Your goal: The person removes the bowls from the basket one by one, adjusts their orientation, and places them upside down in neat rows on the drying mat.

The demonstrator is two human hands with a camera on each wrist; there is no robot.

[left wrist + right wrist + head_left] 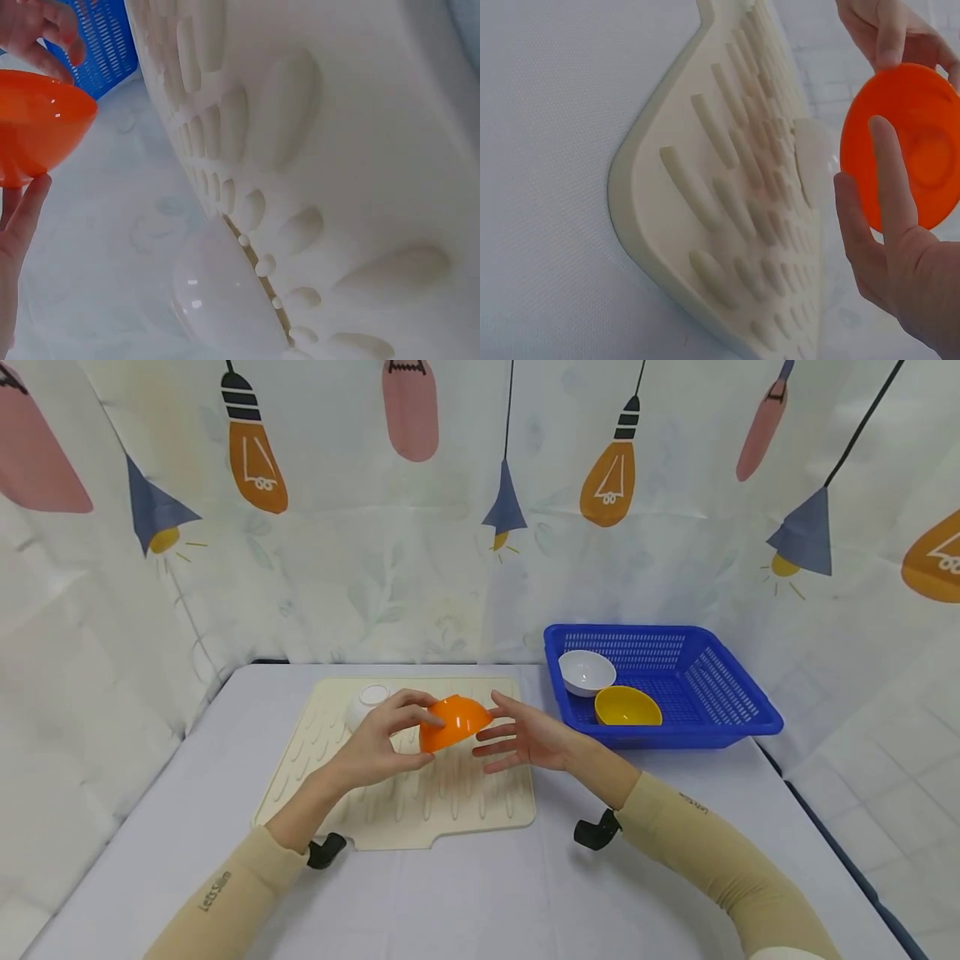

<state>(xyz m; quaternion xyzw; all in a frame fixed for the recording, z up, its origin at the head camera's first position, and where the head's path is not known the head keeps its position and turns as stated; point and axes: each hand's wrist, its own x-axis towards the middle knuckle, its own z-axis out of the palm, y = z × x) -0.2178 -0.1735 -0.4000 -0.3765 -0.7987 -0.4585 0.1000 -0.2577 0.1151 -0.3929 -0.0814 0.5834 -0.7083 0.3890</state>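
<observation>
**Orange bowl up off mat in L hand, R hand alongside**

L hand has orange bowl clamped btwn thumb & fingers: thumb at lower edge, fingers over the outside. Bowl's in the air above cream ridged mat, tilted, rounded side up; R wrist view looks into its hollow. R hand is at bowl's other side, fingers straight-ish & spread apart, tips right by the rim; can't tell if any touch.

Inverted white bowl sits on mat toward the back, partly hidden behind L hand in head view. Mat lies on table w/ white cloth.

Blue basket is at back R of table, w/ upright white bowl & yellow bowl inside, both at its L end, yellow one nearer the front.

Both arms in tan sleeves, lettered, w/ a small black device by each wrist. Backdrop curtain behind: printed bulbs, lamps etc.
</observation>
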